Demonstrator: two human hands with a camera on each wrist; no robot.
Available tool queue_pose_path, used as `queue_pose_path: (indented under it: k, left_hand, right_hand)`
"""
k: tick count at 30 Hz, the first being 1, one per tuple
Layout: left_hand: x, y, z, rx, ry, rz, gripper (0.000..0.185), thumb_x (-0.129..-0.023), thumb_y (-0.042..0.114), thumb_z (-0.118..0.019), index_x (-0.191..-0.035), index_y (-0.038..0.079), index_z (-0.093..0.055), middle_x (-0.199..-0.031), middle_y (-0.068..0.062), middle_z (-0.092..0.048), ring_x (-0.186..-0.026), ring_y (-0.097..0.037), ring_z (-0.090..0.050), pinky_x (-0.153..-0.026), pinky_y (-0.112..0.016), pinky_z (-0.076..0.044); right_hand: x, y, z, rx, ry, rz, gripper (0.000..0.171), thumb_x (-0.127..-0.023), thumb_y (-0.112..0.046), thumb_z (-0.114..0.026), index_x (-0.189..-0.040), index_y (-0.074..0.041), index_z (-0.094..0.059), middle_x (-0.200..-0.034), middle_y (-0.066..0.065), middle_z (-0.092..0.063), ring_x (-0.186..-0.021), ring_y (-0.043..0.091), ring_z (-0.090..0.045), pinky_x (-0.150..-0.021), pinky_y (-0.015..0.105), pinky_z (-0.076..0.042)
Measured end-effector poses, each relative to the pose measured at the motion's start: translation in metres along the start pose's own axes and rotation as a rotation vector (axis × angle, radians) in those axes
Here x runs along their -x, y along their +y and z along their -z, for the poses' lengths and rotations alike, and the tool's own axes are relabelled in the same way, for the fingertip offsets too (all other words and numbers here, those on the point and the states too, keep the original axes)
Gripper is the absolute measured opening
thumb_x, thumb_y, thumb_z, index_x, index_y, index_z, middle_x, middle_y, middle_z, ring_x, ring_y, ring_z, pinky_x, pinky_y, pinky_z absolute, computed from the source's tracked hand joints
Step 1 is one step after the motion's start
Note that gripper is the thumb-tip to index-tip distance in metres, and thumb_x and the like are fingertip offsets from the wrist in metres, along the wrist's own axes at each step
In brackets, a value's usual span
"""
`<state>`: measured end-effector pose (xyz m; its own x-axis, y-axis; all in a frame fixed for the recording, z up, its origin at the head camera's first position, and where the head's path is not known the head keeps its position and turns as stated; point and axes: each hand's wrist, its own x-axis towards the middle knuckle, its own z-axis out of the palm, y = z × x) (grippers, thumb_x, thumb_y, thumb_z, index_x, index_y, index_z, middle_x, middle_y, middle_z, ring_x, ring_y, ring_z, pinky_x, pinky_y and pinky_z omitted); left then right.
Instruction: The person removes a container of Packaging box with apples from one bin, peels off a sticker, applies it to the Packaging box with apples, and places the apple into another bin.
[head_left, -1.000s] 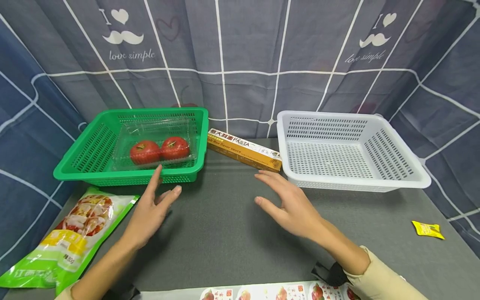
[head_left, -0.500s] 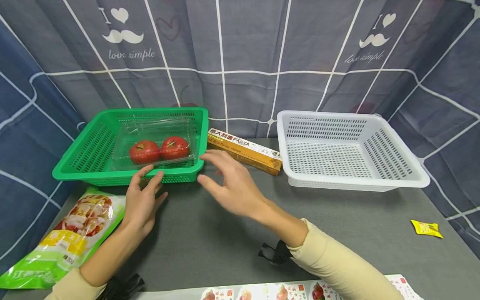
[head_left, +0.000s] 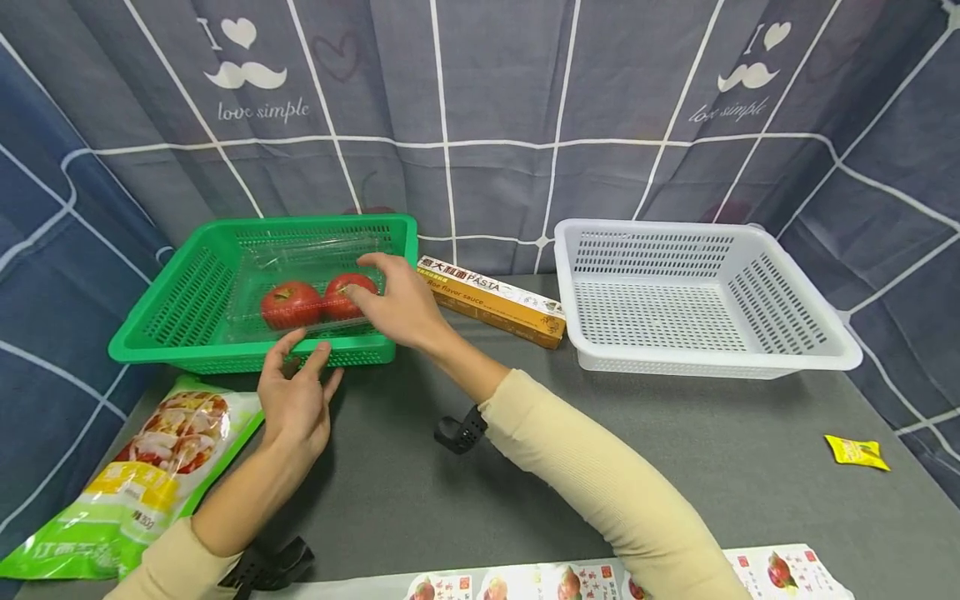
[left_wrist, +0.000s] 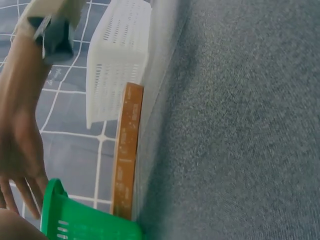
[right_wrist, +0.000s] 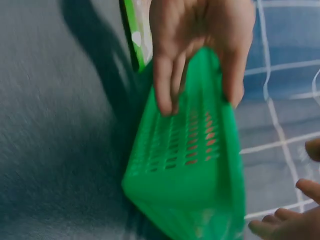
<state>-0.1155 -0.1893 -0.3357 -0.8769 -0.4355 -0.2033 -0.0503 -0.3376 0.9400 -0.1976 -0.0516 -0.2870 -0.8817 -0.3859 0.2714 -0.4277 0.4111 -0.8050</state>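
Note:
In the head view a green basket (head_left: 187, 353) stands at the left, holding a clear plastic box (head_left: 247, 323) with two red apples (head_left: 291, 305) inside. My left hand (head_left: 295, 410) grips the basket's front rim. The right wrist view has its fingers (right_wrist: 164, 90) against the perforated outer wall, with another digit beyond the rim. My right hand (head_left: 407, 307) reaches over the basket's right end, above the box and the right apple. Its thumb and fingers are spread apart and hold nothing. Contact with the box cannot be made out.
Right of the green basket lies a pasta box (head_left: 491, 302), then a white basket (head_left: 705, 364). A green food bag (head_left: 150, 475) lies at the left beside my left forearm. There is a small yellow packet (head_left: 857, 452) at the far right and a sticker strip (head_left: 510, 582) along the front.
My right hand has swept left from beside the white basket to above the plastic box. My left hand has moved onto the green basket's front rim. The baskets have stayed in place.

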Motion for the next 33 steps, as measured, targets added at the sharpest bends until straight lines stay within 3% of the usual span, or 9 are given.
queue_pose_path:
  k: [8,16,23,26,33]
  left_hand:
    - [-0.002,-0.001,0.003,-0.002,-0.010,0.002,0.073,-0.097,0.011,-0.062,-0.156,0.029,-0.022,-0.153,-0.013,-0.009,-0.130,-0.022,-0.036,-0.106,-0.038,-0.040]
    - [-0.002,-0.001,0.004,-0.019,0.002,-0.006,0.074,-0.095,0.013,-0.066,-0.155,0.029,-0.025,-0.151,-0.013,-0.014,-0.130,-0.021,-0.034,-0.106,-0.038,-0.040]
    - [0.000,0.000,0.006,-0.061,0.022,-0.032,0.074,-0.094,0.016,-0.067,-0.154,0.028,-0.026,-0.152,-0.011,-0.012,-0.135,-0.024,-0.029,-0.107,-0.038,-0.040]
    - [-0.001,-0.001,0.006,-0.058,0.023,-0.041,0.074,-0.094,0.015,-0.068,-0.154,0.026,-0.027,-0.153,-0.009,-0.007,-0.137,-0.026,-0.025,-0.107,-0.039,-0.039]
    - [-0.004,-0.003,0.007,-0.073,0.037,-0.050,0.073,-0.093,0.013,-0.069,-0.153,0.024,-0.030,-0.147,-0.008,-0.010,-0.129,-0.025,-0.033,-0.106,-0.039,-0.040]
  right_hand:
    - [-0.031,0.010,-0.016,-0.047,-0.009,-0.096,0.051,-0.096,-0.029,-0.062,-0.143,-0.011,-0.052,-0.146,0.004,-0.047,-0.136,0.018,-0.040,-0.105,0.034,-0.040]
    - [-0.039,0.002,-0.038,-0.016,-0.044,-0.269,0.066,-0.093,-0.044,-0.063,-0.151,-0.021,-0.042,-0.160,0.008,-0.025,-0.146,0.028,-0.022,-0.111,0.048,-0.032]
    - [-0.040,-0.005,-0.047,0.018,-0.043,-0.338,0.068,-0.092,-0.050,-0.063,-0.151,-0.023,-0.041,-0.159,0.004,-0.029,-0.149,0.030,-0.008,-0.117,0.051,-0.018]
    - [-0.041,-0.004,-0.047,0.003,-0.031,-0.340,0.068,-0.092,-0.051,-0.062,-0.150,-0.022,-0.042,-0.157,0.003,-0.032,-0.149,0.028,-0.009,-0.117,0.049,-0.016]
    - [-0.042,0.001,-0.049,0.006,0.037,-0.329,0.065,-0.092,-0.048,-0.062,-0.148,-0.018,-0.046,-0.157,0.008,-0.031,-0.144,0.028,-0.025,-0.111,0.045,-0.032]
